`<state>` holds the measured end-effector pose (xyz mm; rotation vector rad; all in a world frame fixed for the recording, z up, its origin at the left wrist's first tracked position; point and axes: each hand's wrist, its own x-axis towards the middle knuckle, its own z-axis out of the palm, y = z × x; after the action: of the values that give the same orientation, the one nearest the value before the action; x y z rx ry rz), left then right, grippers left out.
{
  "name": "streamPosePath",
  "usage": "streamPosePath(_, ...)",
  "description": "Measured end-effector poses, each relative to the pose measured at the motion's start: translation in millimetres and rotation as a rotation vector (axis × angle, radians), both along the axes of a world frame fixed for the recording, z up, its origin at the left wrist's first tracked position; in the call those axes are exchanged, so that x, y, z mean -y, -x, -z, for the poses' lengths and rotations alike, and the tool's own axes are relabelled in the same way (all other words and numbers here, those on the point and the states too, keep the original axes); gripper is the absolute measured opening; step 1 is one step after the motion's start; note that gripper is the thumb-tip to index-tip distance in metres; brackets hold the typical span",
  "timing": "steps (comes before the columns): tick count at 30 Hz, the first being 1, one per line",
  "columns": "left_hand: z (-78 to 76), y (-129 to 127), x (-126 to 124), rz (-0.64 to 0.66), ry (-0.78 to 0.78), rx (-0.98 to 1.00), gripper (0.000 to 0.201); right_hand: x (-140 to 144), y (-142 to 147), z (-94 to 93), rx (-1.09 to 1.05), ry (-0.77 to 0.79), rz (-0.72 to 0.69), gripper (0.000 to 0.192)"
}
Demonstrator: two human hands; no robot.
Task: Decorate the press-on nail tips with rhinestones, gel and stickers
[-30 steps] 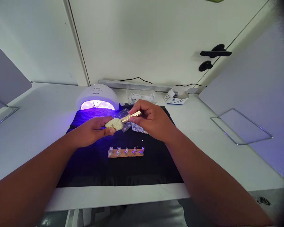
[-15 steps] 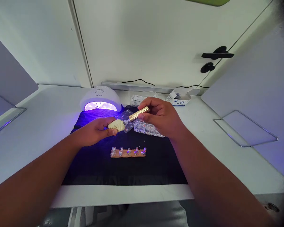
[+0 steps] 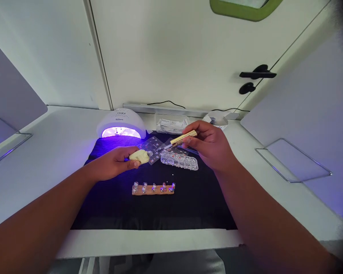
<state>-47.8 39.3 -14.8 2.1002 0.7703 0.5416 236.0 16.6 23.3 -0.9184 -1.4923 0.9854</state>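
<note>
A black mat spreads under both my hands, with the glowing nail lamp beyond my left fingers. Nearer me than both hands lies the wooden strip of nail tips; a clear bead tray sits just under my right fingers. My left hand pinches the small cream bottle, its open neck pointing right. My right hand grips the gold brush cap, its long axis slanting down-left, bristle tip just apart from the neck.

Nail strip on mat, bead tray behind it, lamp behind left
</note>
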Motion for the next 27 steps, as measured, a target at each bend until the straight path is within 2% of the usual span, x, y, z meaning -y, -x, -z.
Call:
streamPosePath(4,1.5,0,-1,-0.002,-0.014,-0.016,0.031,5,-17,2.4,-0.040,0.039,-0.001,0.032)
streamPosePath(12,5.0,2,-8,-0.079,-0.020,-0.096,0.028,13,-29,45.8,-0.079,0.281,-0.295,0.032)
streamPosePath(15,6.8,2,-11,-0.089,-0.024,-0.095,0.023,11,-33,55.1,-0.088,0.337,-0.367,0.029)
streamPosePath(19,9.7,4,-13,-0.089,-0.025,-0.057,0.019,6,-35,59.7,-0.097,0.371,-0.393,0.025)
streamPosePath(27,6.4,6,-12,-0.099,-0.019,-0.163,0.022,7,-32,58.5,0.008,0.397,-0.418,0.011)
